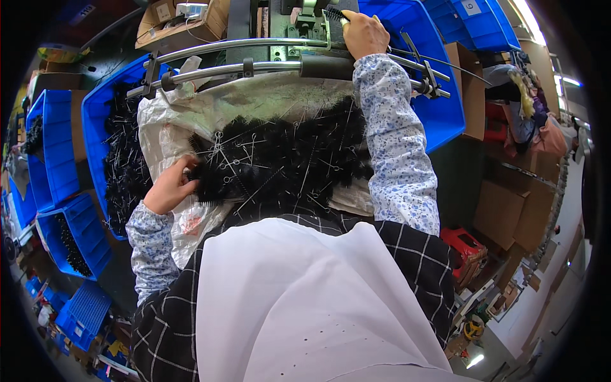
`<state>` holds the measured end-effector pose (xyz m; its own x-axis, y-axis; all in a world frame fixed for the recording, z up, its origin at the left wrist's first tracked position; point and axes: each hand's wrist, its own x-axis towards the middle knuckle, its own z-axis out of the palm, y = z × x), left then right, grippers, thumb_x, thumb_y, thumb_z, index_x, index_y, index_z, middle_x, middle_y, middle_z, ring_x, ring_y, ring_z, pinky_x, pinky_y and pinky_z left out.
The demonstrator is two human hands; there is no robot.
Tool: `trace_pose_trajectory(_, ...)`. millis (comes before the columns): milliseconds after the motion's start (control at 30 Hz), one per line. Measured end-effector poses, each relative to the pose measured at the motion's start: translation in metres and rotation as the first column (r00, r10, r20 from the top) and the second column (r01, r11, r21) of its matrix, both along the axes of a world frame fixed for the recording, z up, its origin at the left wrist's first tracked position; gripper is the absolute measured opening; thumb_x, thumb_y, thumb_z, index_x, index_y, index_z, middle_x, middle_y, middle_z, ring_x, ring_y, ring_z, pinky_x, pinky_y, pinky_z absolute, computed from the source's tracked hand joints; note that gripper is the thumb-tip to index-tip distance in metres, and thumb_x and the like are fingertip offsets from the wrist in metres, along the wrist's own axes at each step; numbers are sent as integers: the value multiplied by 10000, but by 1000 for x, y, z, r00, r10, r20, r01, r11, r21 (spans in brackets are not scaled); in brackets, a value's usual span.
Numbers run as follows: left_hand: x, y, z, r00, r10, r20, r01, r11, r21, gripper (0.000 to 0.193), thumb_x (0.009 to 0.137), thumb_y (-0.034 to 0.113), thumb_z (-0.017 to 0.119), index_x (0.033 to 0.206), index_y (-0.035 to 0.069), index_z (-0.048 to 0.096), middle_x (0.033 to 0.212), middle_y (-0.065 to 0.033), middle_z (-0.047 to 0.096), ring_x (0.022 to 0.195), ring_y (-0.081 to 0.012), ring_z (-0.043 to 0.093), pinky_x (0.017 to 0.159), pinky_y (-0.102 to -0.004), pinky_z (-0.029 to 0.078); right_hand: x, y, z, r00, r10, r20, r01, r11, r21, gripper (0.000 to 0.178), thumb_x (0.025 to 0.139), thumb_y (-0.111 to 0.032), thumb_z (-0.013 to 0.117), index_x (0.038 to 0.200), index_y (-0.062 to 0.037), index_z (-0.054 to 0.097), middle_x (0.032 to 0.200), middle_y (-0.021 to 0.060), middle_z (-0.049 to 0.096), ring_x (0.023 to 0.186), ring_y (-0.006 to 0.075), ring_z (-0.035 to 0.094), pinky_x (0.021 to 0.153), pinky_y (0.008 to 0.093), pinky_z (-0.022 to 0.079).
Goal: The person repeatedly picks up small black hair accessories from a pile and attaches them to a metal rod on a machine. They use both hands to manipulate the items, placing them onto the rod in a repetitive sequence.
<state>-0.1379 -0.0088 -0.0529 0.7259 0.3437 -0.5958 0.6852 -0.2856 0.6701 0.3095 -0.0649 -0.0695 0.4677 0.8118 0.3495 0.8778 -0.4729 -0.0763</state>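
Note:
A heap of black bristle brushes with twisted wire handles [280,159] lies on a white plastic sack [159,130] in my lap. My left hand [168,188] is at the heap's left edge, fingers closed around one of the brushes. My right hand [363,32] reaches up and forward to a metal machine fixture [309,22], holding a single black brush [336,14] against it. Both forearms wear blue floral sleeves.
Two curved metal bars [254,54] cross in front of me. Blue plastic bins [95,121] hold more brushes on the left, and another blue bin [439,108] sits on the right. Cardboard boxes [184,25] stand at the top, more boxes at right.

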Motion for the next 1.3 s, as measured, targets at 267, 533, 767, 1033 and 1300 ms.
trace_pose_trajectory(267, -22, -3, -36, 992, 127, 18, -129, 975, 182, 439, 764, 124, 632, 1122, -9, 417, 813, -159, 556, 658, -260, 556, 633, -346, 448, 11, 1, -5, 998, 70, -8, -69, 996, 49, 270, 775, -234, 569, 1031, -203, 648, 924, 79, 644, 855, 283, 584, 783, 377, 460)
trace_pose_trajectory(533, -16, -1, -17, 971, 229, -71, -229, 973, 3, 389, 728, 89, 624, 1057, -14, 443, 732, -121, 549, 632, -183, 542, 592, -301, 434, 2, -2, 8, 993, 6, 114, -15, 997, 78, 289, 777, -259, 585, 1033, -132, 628, 949, 97, 617, 878, 288, 561, 771, 415, 432)
trace_pose_trajectory(767, -24, 21, 19, 931, 323, 172, -344, 932, 114, 277, 761, 51, 644, 991, -8, 501, 788, -65, 554, 672, -102, 520, 612, -235, 435, 7, -10, -9, 997, -66, -29, 67, 997, 23, 382, 746, -295, 609, 1082, -113, 609, 1028, 137, 621, 1009, 304, 551, 808, 446, 419)
trace_pose_trajectory(1033, 5, 38, 75, 653, 503, 567, -596, 803, -26, 268, 826, 39, 616, 1076, 2, 527, 953, -13, 556, 850, -64, 525, 754, -179, 414, -29, 20, -6, 993, -84, -87, 84, 996, 1, 335, 714, -255, 600, 1014, -109, 636, 954, 100, 645, 931, 277, 595, 746, 454, 422)
trace_pose_trajectory(1300, 52, 15, 65, 573, 466, 674, -461, 863, -205, 305, 884, 40, 517, 1181, -16, 477, 1077, -89, 549, 965, -136, 550, 862, -264, 451, -30, 13, -4, 997, -62, 53, 60, 997, 38, 342, 738, -295, 611, 1032, -122, 636, 1017, 99, 633, 1060, 258, 544, 832, 438, 384)
